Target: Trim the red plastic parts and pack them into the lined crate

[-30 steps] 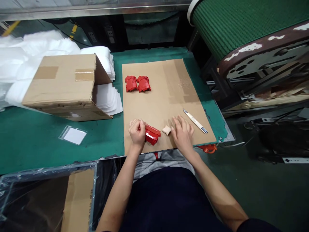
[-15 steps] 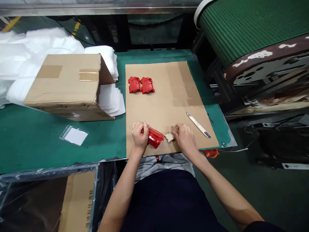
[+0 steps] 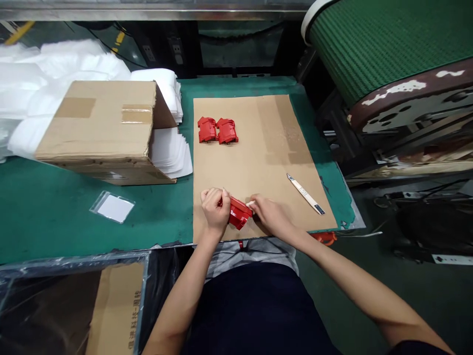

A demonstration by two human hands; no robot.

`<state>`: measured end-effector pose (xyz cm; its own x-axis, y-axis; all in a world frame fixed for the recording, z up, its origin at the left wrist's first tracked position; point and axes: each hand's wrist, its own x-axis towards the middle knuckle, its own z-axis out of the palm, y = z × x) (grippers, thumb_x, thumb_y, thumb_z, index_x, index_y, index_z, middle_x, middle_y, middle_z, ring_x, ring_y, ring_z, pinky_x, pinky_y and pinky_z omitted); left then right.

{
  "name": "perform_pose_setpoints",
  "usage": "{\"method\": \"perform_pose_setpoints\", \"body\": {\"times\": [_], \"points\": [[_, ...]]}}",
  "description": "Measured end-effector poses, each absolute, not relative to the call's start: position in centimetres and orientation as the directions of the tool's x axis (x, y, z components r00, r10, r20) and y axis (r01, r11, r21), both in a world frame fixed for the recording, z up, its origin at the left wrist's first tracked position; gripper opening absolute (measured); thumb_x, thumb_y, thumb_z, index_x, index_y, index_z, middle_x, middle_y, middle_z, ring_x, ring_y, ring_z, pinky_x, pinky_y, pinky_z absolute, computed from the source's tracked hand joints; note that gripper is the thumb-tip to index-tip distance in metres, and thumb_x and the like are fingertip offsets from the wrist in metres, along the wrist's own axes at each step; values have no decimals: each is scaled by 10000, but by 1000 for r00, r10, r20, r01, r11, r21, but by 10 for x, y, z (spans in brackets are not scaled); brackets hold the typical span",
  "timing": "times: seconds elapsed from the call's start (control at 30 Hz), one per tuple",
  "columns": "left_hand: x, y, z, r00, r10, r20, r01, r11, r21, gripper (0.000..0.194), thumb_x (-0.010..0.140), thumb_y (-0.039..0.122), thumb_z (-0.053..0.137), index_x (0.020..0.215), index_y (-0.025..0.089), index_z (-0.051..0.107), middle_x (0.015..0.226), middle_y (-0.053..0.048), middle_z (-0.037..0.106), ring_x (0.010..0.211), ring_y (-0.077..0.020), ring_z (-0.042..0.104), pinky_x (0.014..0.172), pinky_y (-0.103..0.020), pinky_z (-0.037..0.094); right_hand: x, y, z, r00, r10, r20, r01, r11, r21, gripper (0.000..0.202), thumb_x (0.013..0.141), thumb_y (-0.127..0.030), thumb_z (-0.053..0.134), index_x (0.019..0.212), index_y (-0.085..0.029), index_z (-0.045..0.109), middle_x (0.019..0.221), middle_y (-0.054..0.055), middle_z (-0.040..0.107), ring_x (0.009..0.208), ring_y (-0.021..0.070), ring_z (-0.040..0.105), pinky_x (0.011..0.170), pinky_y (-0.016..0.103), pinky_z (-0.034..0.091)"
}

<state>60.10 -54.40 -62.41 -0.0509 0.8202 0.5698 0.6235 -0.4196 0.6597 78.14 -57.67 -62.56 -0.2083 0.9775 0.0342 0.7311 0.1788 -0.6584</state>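
Note:
My left hand (image 3: pixel 216 208) is wrapped round one end of a red plastic part (image 3: pixel 239 213), held tilted over the cardboard sheet (image 3: pixel 258 167). My right hand (image 3: pixel 271 214) pinches a small off-white cloth (image 3: pixel 251 203) against the right end of that part; most of the cloth is hidden by the fingers. Two similar red plastic parts (image 3: pixel 207 130) lie side by side near the sheet's upper left corner. To the right of my right hand rests a utility knife (image 3: pixel 306 194) with a pale handle, its tip pointing away from me.
On the left of the green table (image 3: pixel 162 217) lies an open cardboard box (image 3: pixel 103 123) with white sheets (image 3: pixel 172 153) sticking out. White foam packaging (image 3: pixel 66 69) is heaped behind it. A clear bag with a white card (image 3: pixel 114 207) lies nearer. A green conveyor belt (image 3: pixel 391 44) stands at right.
My right hand has moved left, taken the small cloth off the cardboard and brought it against the red part. My left hand keeps its grip with little movement.

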Motion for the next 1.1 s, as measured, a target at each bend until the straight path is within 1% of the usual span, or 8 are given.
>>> {"method": "perform_pose_setpoints", "body": {"times": [0.07,0.17,0.33,0.47,0.6,0.87,1.0,1.1], "points": [[603,-545,-625,-65,802,593,655,-414,632,354,956,226,413,606,231,463,569,28,586,555,-140,519,744,-356,358,777,-572,-621,-301,953,-25,709,206,-675,214,987,-278,303,946,-208,501,794,48,650,679,185,604,625,273,418],[606,-547,-628,-87,787,610,690,-394,607,345,954,211,403,612,233,439,565,27,573,549,-140,503,735,-354,349,773,-573,-618,-358,933,-40,684,234,-691,218,988,-302,289,1003,-200,481,806,51,646,669,184,599,609,272,417],[609,-548,-630,-134,784,606,694,-362,622,332,955,193,393,629,231,439,582,23,605,559,-140,531,742,-356,338,771,-575,-617,-315,948,-44,698,200,-688,216,976,-293,255,941,-207,450,776,69,642,673,203,610,598,285,422],[608,-549,-631,-149,790,595,687,-350,637,310,952,166,395,653,223,450,597,27,624,572,-130,575,755,-361,328,769,-578,-616,-309,949,-56,667,175,-725,218,986,-329,283,1001,-207,463,756,47,638,632,190,604,581,274,430],[609,-549,-631,-153,798,582,669,-350,656,310,948,170,407,647,223,459,592,26,625,575,-134,586,744,-368,321,766,-578,-622,-234,970,-69,727,128,-674,222,968,-285,277,993,-197,480,778,78,659,661,213,625,579,287,435],[609,-550,-628,-143,815,562,679,-332,654,328,964,187,387,652,225,483,602,24,649,614,-136,628,766,-380,337,764,-585,-619,-203,978,-47,740,122,-662,262,992,-304,265,1033,-199,501,787,73,671,667,210,634,593,288,448],[607,-550,-628,-140,824,549,671,-328,665,325,964,182,376,661,225,487,612,21,657,633,-136,641,779,-383,342,765,-584,-618,-278,959,-59,692,157,-705,269,999,-305,279,1088,-205,513,850,69,684,715,199,644,643,286,473],[607,-549,-628,-138,823,551,662,-337,669,331,965,191,375,656,224,489,607,22,654,624,-135,636,776,-385,341,766,-584,-619,-240,969,-58,743,145,-654,287,998,-298,269,1058,-198,532,829,79,685,711,211,644,657,303,474]]}}
